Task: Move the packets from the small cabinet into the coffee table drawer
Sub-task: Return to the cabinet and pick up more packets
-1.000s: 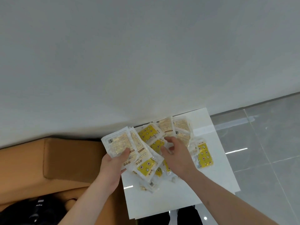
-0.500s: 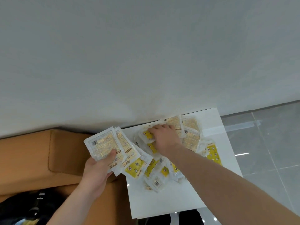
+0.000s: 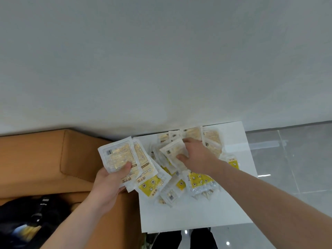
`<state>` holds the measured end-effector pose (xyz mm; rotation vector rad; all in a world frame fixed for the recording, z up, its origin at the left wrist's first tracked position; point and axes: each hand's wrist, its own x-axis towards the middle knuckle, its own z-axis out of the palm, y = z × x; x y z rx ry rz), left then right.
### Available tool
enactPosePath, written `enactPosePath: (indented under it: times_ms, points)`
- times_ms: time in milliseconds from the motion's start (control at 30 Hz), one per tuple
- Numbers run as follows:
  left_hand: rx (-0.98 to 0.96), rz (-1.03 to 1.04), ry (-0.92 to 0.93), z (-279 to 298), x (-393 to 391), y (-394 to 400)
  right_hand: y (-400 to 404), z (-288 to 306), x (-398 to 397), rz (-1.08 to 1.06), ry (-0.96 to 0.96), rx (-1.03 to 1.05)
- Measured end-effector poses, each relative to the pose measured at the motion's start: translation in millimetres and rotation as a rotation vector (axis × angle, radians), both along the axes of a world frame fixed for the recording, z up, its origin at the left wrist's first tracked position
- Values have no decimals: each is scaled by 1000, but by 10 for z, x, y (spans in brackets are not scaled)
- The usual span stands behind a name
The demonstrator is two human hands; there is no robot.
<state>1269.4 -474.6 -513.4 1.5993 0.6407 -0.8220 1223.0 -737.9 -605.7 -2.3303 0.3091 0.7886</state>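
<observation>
Left hand (image 3: 107, 184) at lower centre grips a fanned stack of packets (image 3: 124, 159), thumb on top, likely so none slide. Right hand (image 3: 195, 157) pinches one packet (image 3: 173, 151) off the loose pile (image 3: 194, 180) on the white cabinet top (image 3: 197, 216), probably to add it

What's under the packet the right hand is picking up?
More packets lie under the lifted packet, on the white cabinet top. The right hand hides whatever is below it.

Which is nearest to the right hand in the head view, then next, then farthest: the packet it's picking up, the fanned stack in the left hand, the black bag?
1. Packet, pinched in the right hand.
2. Fanned stack, to its left, held by the left hand.
3. Black bag, far lower left.
</observation>
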Motion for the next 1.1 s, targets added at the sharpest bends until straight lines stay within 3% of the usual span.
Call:
enactPosePath:
  times_ms: [67, 133, 300, 400, 600, 733, 833, 1100]
  points:
    - [-3, -11, -5, 11, -13, -24, 99, -50, 179, 182, 102, -100]
    - [-1, -12, -12, 25, -14, -41, 193, -120, 319, 229, 135, -193]
    - [4, -21, -23, 75, 3, -43, 340, -55, 381, 84, 125, -290]
    - [16, -21, -35, 111, 8, -16, 345, -56, 362, 15, 60, -246]
    - [34, -18, -44, 336, -12, 31, 136, 340, 142, -381, -1, 52]
    - [50, -29, -56, 735, -89, 40, 23, 1017, -224, -804, 21, 318]
    - [28, -71, -60, 1133, -218, 18, -8, 1648, -688, -1105, -67, 460]
    - [-75, -359, -181, 2176, -706, -280, 176, 3049, -2050, -1319, -202, 434]
